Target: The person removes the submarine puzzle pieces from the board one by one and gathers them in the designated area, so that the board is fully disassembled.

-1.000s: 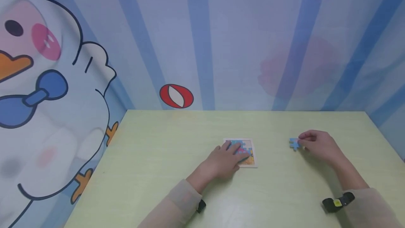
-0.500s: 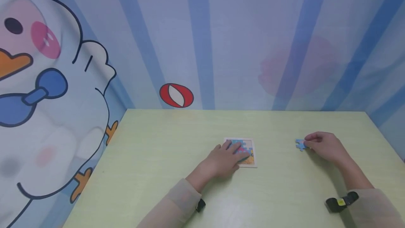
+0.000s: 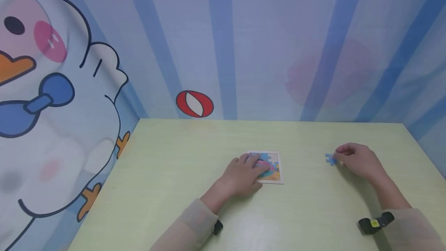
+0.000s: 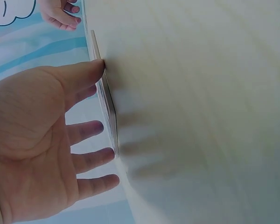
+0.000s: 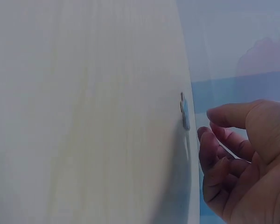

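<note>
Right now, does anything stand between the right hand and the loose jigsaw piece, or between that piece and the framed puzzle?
Nothing visible stands between the right hand and the loose jigsaw piece, nor between the piece and the framed puzzle. The left hand covers the puzzle's left part.

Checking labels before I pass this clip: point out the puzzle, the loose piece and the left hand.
Puzzle (image 3: 274, 172): head view, on its printed face.
Loose piece (image 3: 330, 159): head view, on its blue face.
Left hand (image 3: 240, 175): head view, on its back.
</note>
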`<act>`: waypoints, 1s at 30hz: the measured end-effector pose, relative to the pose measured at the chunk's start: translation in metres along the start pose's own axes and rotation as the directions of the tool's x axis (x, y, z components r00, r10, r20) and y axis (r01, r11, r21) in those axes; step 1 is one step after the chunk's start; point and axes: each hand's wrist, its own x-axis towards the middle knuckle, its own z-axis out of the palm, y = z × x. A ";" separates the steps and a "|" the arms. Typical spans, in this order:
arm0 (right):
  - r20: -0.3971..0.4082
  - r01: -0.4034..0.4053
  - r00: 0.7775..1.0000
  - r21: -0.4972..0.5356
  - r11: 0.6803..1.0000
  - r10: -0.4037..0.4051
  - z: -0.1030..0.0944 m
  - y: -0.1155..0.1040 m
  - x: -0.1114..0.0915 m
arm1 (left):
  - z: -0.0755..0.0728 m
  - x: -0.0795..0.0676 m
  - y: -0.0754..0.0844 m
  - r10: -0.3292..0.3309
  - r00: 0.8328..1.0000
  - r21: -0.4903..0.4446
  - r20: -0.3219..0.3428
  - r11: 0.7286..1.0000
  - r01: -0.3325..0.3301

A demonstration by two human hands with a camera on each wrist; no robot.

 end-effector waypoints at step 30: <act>0.141 0.168 0.972 0.130 0.977 -0.186 0.088 -0.108 0.017 | -0.004 -0.005 -0.002 -0.084 0.996 -0.046 0.040 0.995 0.086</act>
